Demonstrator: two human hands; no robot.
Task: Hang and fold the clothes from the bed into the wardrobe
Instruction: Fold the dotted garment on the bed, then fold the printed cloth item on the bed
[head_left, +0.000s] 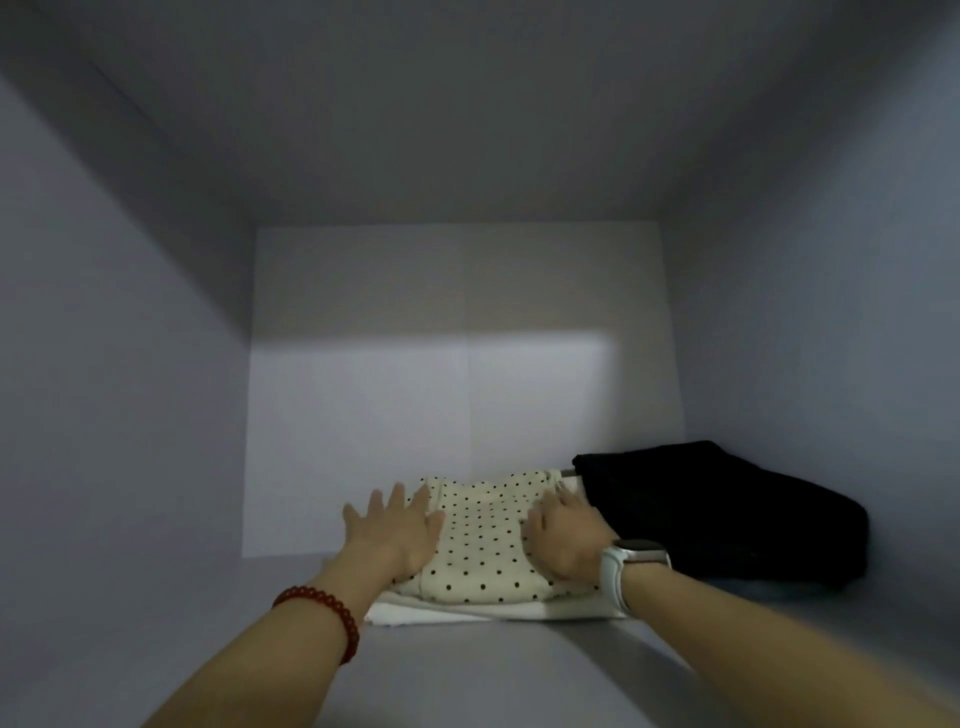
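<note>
I have both hands low in the centre of the frame, inside the grey wardrobe compartment (467, 670). My left hand (395, 530) lies flat with fingers spread on the left edge of the folded cream garment with black polka dots (483, 545), which I judge steadies it on the folded white cloth (467, 612) beneath. My right hand (563, 535) rests on its right side, fingers loosely bent, squaring it beside the folded black garment (727, 514) at lower right.
</note>
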